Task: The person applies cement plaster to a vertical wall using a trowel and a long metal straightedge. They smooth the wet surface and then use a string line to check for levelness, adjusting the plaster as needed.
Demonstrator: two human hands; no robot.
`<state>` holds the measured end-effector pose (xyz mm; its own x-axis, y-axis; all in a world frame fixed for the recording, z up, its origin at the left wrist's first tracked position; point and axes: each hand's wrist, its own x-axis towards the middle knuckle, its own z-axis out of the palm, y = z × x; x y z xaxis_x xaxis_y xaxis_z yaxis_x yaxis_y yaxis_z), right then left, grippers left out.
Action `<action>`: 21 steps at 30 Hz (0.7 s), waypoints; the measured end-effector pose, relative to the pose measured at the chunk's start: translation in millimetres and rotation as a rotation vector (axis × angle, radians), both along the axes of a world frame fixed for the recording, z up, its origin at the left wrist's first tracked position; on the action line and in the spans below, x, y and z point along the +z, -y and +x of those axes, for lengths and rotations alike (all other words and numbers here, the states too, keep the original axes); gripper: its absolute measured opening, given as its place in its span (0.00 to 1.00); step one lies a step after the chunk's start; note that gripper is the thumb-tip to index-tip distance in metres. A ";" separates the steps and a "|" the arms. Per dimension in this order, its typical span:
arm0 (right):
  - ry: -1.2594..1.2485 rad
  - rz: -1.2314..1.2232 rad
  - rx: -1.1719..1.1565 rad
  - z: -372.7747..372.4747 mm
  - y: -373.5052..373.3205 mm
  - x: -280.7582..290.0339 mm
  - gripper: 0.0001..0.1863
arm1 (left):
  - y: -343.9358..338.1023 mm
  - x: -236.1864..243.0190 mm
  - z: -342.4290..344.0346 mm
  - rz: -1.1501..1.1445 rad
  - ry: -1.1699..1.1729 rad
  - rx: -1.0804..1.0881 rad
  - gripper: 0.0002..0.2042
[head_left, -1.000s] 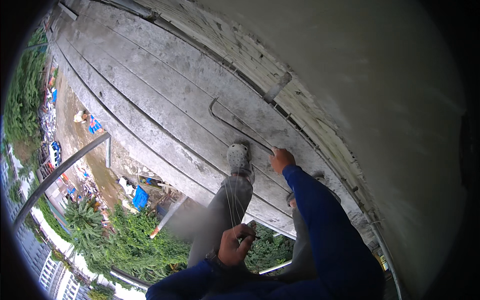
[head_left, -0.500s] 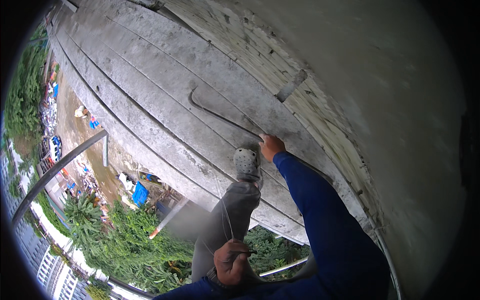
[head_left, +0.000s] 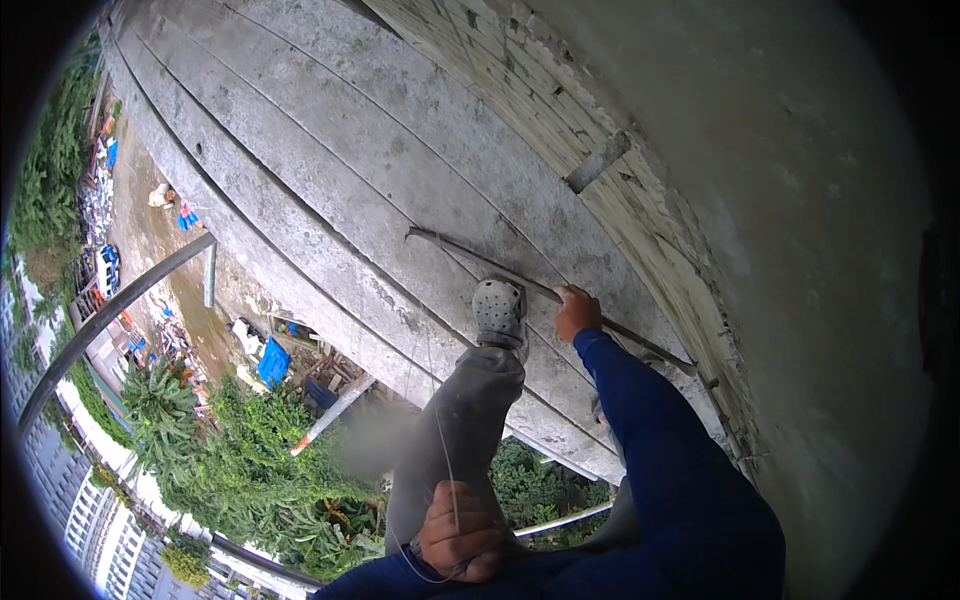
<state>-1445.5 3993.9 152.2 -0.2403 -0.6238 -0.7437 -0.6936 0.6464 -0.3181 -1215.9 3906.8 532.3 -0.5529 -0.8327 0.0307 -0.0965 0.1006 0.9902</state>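
Handling of a crowbar (head_left: 480, 256) above weathered grey planks (head_left: 330, 150); the right hand (head_left: 577, 312) is wrapped around the shaft near its middle; the bent tip lies out to the left over the planks, the other end near the foot of the block wall (head_left: 650, 240); whether either end bears on a surface cannot be told. The left hand (head_left: 460, 530) is curled into a fist, apparently about a thin wire (head_left: 450, 470) that rises before the trouser leg. The step in hand appears to be positioning the bar; moving it would call for a firm grip and a swing clear of foot and wall. In the way: a perforated grey clog (head_left: 498, 312) just beside the shaft; a stub (head_left: 598, 162) jutting from the wall. Around: a curved rail (head_left: 120, 303) at left; far below, trees (head_left: 260, 490) and a blue sheet (head_left: 273, 360).
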 end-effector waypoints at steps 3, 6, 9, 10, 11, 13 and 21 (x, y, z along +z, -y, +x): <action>0.060 -0.029 -0.053 -1.8 2.0 -3.4 0.20 | -5.0 1.7 1.1 -0.012 0.008 0.077 0.09; 0.134 -0.103 -0.066 2.4 16.1 -13.8 0.19 | -1.8 4.1 4.1 0.033 -0.003 0.014 0.09; 0.193 -0.135 -0.077 13.3 55.5 -21.1 0.20 | 6.2 5.0 -1.2 0.059 -0.016 -0.059 0.08; 0.200 -0.148 -0.068 19.2 66.5 -27.5 0.20 | 6.8 3.9 -2.9 0.062 -0.020 -0.069 0.07; 0.207 -0.161 -0.059 25.0 77.7 -33.4 0.20 | 4.4 3.9 -1.4 0.062 -0.011 -0.077 0.08; 0.228 -0.187 -0.034 38.0 104.8 -36.7 0.21 | -3.8 5.2 1.1 0.064 0.012 -0.091 0.10; 0.067 -0.217 0.266 53.1 169.4 -23.4 0.27 | -23.4 -5.4 0.6 0.089 0.005 -0.076 0.08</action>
